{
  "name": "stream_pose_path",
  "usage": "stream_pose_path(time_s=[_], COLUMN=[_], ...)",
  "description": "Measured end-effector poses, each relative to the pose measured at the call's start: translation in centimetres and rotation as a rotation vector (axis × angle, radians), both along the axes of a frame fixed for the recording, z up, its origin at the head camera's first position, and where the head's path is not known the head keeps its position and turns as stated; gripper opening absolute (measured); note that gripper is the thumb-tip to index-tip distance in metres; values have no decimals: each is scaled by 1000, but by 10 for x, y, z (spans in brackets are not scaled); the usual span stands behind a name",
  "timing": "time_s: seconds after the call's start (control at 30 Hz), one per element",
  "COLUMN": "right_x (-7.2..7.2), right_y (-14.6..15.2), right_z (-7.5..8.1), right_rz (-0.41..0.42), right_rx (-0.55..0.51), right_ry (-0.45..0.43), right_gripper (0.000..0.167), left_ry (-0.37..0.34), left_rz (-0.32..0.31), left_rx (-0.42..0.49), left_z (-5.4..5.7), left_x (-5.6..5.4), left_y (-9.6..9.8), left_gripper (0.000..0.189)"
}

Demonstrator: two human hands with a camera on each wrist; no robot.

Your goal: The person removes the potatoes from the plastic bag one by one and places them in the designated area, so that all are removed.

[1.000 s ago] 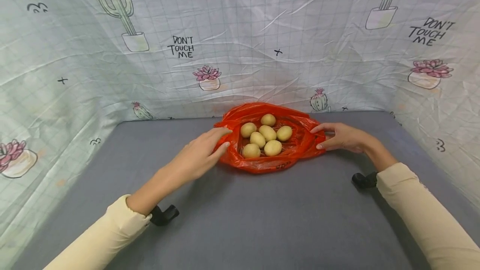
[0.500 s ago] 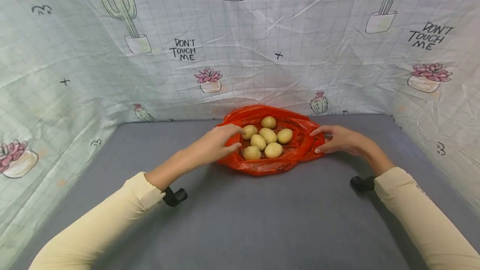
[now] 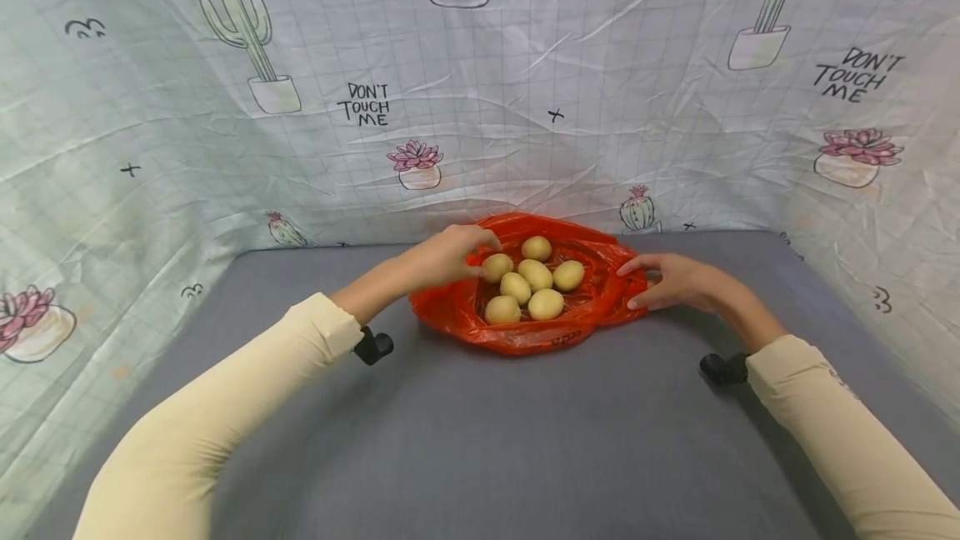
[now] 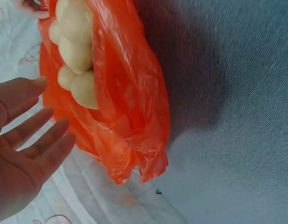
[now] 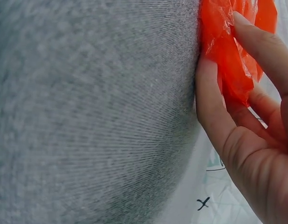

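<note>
A red plastic bag (image 3: 450, 307) lies spread on the grey table, its mouth facing up. Inside it sit several small yellow potatoes (image 3: 536, 275). My left hand (image 3: 450, 257) hovers over the bag's left side, fingertips close to the leftmost potato. In the left wrist view that hand's fingers (image 4: 46, 149) are loosely extended and hold nothing, with the bag's gathered end beyond them. At the opposite end my right hand (image 3: 675, 280) grips the bag's edge. The right wrist view shows its thumb and fingers on either side of the crumpled red plastic (image 5: 232, 60).
A light printed cloth (image 3: 555, 73) with cactus drawings hangs behind the table and along both sides. The bag sits near the back edge of the grey tabletop (image 3: 510, 440). Black wrist mounts (image 3: 373, 346) hang below both wrists.
My left hand has moved rightward and away from me, from the bag's left edge to over its opening. The bag's left side has spread outward. The right hand stays nearly in place.
</note>
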State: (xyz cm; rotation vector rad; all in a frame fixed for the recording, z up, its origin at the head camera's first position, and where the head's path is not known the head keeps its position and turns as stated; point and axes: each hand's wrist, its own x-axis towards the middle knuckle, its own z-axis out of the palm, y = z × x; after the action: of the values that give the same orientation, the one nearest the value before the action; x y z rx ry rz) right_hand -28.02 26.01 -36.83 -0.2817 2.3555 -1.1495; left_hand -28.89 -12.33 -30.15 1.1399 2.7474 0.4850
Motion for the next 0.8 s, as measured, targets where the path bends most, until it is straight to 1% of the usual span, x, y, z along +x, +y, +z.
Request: stream_pose_path(time_s=[0.17,0.27,0.43,0.5,0.63,0.8], right_x=[1,1,1,1,1,1], right_y=[-1,-1,-3,-4,-4,-3], right_z=[0,-1,0,0,0,-1], right_rz=[7,6,0,1,-4,-11], right_rx=[52,54,49,52,56,69], right_ry=[43,54,56,59,64,62], right_gripper=[69,69,68,68,68,67], left_ry=[-56,-67,-110,-129,-143,-178], left_rz=[-5,-19,-27,-18,3,19], left_rx=[-22,-30,-54,-65,-86,-103], left_z=[-4,-6,-8,-9,-12,-15], left_x=[-16,-24,-32,-35,-42,-49], left_y=[8,13,19,20,20,21], left_gripper=[43,44,42,41,38,40])
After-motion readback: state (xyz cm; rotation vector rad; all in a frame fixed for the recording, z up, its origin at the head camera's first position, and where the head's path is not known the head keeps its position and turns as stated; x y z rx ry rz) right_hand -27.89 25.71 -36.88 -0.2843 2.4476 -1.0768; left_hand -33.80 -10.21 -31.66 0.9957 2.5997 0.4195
